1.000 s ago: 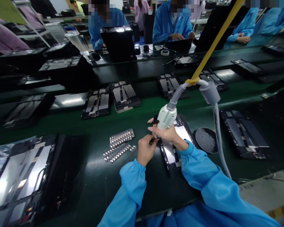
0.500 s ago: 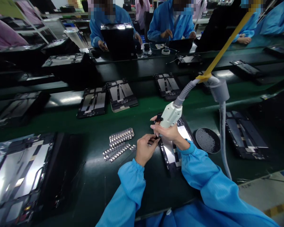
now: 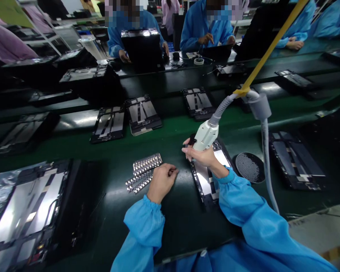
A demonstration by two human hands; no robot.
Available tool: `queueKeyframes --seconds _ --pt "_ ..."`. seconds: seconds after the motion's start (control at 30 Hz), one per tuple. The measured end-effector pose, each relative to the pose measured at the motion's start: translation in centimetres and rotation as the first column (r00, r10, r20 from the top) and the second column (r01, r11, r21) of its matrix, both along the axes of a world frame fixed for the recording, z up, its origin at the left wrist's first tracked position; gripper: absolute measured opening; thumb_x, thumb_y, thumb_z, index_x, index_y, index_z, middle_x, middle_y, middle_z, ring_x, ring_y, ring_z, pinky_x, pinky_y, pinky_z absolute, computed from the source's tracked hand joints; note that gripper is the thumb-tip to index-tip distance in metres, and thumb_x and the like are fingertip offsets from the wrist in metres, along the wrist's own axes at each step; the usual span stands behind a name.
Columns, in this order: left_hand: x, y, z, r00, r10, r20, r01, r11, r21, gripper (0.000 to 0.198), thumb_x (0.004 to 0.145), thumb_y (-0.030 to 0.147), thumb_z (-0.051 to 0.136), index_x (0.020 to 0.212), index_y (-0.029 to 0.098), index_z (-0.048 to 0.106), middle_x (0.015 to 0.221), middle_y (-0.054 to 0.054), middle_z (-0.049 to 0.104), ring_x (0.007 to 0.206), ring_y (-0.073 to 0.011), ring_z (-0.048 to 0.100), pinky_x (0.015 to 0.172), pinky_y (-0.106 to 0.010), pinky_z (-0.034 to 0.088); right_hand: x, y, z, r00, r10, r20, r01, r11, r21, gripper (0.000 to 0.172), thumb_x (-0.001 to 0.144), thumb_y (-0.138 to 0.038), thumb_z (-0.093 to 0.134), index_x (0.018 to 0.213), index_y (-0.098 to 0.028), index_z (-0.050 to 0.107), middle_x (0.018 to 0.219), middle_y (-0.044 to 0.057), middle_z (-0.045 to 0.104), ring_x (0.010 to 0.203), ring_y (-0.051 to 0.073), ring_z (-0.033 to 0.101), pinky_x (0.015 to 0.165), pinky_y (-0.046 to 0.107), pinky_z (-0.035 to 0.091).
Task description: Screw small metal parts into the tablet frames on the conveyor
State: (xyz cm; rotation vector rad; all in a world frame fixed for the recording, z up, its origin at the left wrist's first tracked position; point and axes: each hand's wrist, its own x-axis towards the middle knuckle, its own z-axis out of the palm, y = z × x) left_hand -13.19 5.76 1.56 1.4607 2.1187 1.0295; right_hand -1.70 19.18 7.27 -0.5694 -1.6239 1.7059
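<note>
My right hand (image 3: 201, 156) is wrapped round a pale green electric screwdriver (image 3: 206, 135), which hangs by its grey cable from a yellow strap. It is over the upper left corner of an opened tablet (image 3: 201, 177) lying on the bench, with pale metal plates showing; the driver's tip is hidden. To the left, my left hand (image 3: 162, 180) is low over the bench at the right end of strips of small metallic parts (image 3: 146, 163). Its fingers are curled together, and whatever is between them cannot be made out.
A round black dish of tiny parts (image 3: 249, 167) stands right of the tablet. Another opened tablet (image 3: 296, 160) lies farther right, and a stack of tablets (image 3: 25, 207) at left. More tablets (image 3: 143, 113) lie on the green belt (image 3: 170, 130). Co-workers in blue sit opposite.
My left hand has moved left and slightly down, away from the screwdriver's tip and the tablet's edge to the strips. My right hand stays with the screwdriver over the tablet.
</note>
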Motion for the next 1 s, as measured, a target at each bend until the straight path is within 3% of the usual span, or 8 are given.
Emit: queueKeyframes --seconds 0.17,0.4,0.53,0.63,0.73,0.83,0.9,1.0 --pt "1.5 1.8 0.7 0.967 -0.246 -0.07 0.237 0.966 -0.107 0.006 0.076 0.017 0.068 0.08 0.02 0.07 0.074 -0.002 0.068 0.072 -0.017 0.064 0.067 -0.026 0.048 0.4 -0.3 0.7 1.0 -0.011 0.011 0.01 0.999 0.031 0.031 0.068 -0.035 0.075 0.089 -0.018 0.059 0.044 -0.007 0.054 0.039 0.011 0.051 0.044 0.028 0.046" --pt "1.5 1.5 0.5 0.933 -0.291 -0.211 0.245 0.945 -0.217 0.016 0.086 0.014 0.052 0.078 0.02 0.064 0.082 -0.004 0.064 0.077 -0.0175 0.063 0.068 -0.026 0.046 5.7 1.8 2.0 0.986 -0.149 -0.073 0.157 0.979 0.128 0.03 0.074 -0.034 0.074 0.096 -0.02 0.059 0.047 -0.007 0.055 0.041 0.014 0.052 0.046 0.033 0.048" --pt "1.8 2.0 2.0 0.916 -0.303 -0.263 0.256 0.946 -0.199 0.018 0.09 0.017 0.046 0.082 0.02 0.061 0.083 -0.004 0.061 0.078 -0.0179 0.062 0.07 -0.028 0.048 10.4 2.9 3.5 0.951 -0.284 -0.122 0.302 0.937 0.176 0.028 0.075 -0.031 0.074 0.095 -0.023 0.058 0.045 -0.008 0.053 0.04 0.014 0.053 0.046 0.033 0.048" --pt "5.2 4.7 4.1 0.88 -0.371 -0.296 0.363 0.928 -0.083 0.021 0.093 0.02 0.042 0.084 0.02 0.061 0.085 -0.007 0.062 0.08 -0.0195 0.062 0.071 -0.032 0.05 13.9 3.4 5.3 0.908 -0.39 -0.152 0.415 0.885 0.212 0.025 0.073 -0.03 0.076 0.092 -0.024 0.061 0.044 -0.006 0.053 0.04 0.015 0.053 0.045 0.033 0.047" --pt "11.7 7.9 6.1 0.773 -0.518 -0.365 0.559 0.829 0.007 0.015 0.09 0.017 0.049 0.089 0.019 0.064 0.086 -0.01 0.065 0.081 -0.0192 0.063 0.067 -0.031 0.051 16.9 3.4 6.4 0.865 -0.474 -0.166 0.501 0.827 0.255 0.019 0.072 -0.034 0.078 0.079 -0.024 0.064 0.044 -0.003 0.052 0.041 0.014 0.053 0.047 0.034 0.046" --pt "16.2 10.6 6.5 0.725 -0.531 -0.44 0.587 0.81 -0.01 0.013 0.087 0.016 0.054 0.093 0.022 0.064 0.092 -0.007 0.067 0.086 -0.017 0.065 0.07 -0.026 0.051 18.8 3.1 6.1 0.849 -0.521 -0.09 0.526 0.815 0.242 0.021 0.077 -0.041 0.073 0.067 -0.026 0.062 0.047 -0.001 0.049 0.046 0.015 0.052 0.049 0.037 0.044" --pt "15.1 11.8 6.3 0.721 -0.492 -0.488 0.542 0.839 -0.044 0.019 0.086 0.013 0.053 0.099 0.023 0.064 0.098 -0.005 0.068 0.091 -0.0166 0.065 0.074 -0.025 0.052 19.4 2.9 5.5 0.81 -0.586 -0.025 0.575 0.784 0.232 0.017 0.078 -0.04 0.071 0.069 -0.028 0.063 0.05 0.0 0.049 0.049 0.016 0.052 0.05 0.038 0.042" --pt "7.0 12.0 6.7 0.772 -0.358 -0.525 0.318 0.933 -0.169 0.038 0.081 0.005 0.052 0.111 0.026 0.061 0.114 -0.002 0.068 0.105 -0.0162 0.063 0.088 -0.023 0.05 19.6 3.0 4.8 0.727 -0.686 -0.032 0.672 0.7 0.24 0.014 0.076 -0.037 0.073 0.067 -0.031 0.064 0.054 0.002 0.052 0.049 0.017 0.053 0.05 0.041 0.044"
